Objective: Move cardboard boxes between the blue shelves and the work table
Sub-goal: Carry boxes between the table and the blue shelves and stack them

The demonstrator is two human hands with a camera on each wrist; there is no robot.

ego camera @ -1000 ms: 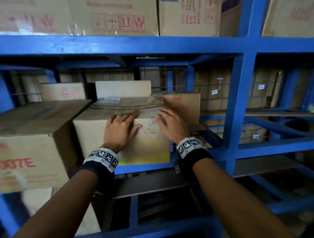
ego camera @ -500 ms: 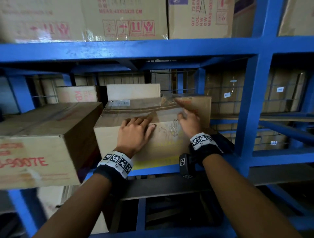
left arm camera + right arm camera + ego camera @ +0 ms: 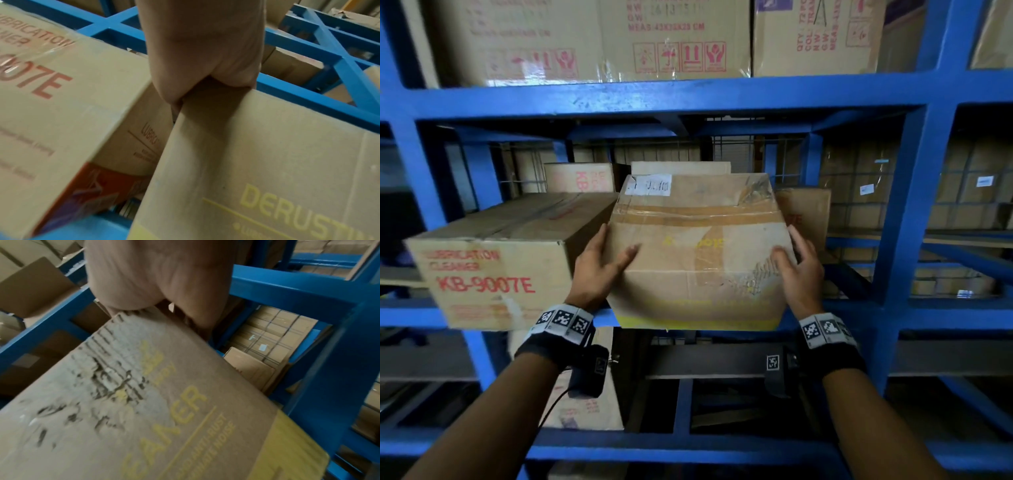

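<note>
A worn cardboard box (image 3: 698, 253) with yellow print and a torn, taped front sits tilted at the front edge of the middle blue shelf (image 3: 654, 99). My left hand (image 3: 599, 263) grips its left front corner, thumb on the front face, fingers round the side. My right hand (image 3: 798, 270) grips the right front corner the same way. In the left wrist view my left hand (image 3: 201, 53) clamps the edge of the box (image 3: 257, 162). In the right wrist view my right hand (image 3: 156, 275) holds the corner of the box (image 3: 144, 402).
A large box marked KB-9007E (image 3: 493, 260) stands close on the left of the held box. Smaller boxes (image 3: 804, 212) sit behind and to the right. A blue upright post (image 3: 907, 219) rises at the right. More boxes (image 3: 592, 37) fill the shelf above.
Both hands have moved from lying flat on the box's front to gripping its two front corners. The box has come forward and tipped at the shelf edge.
</note>
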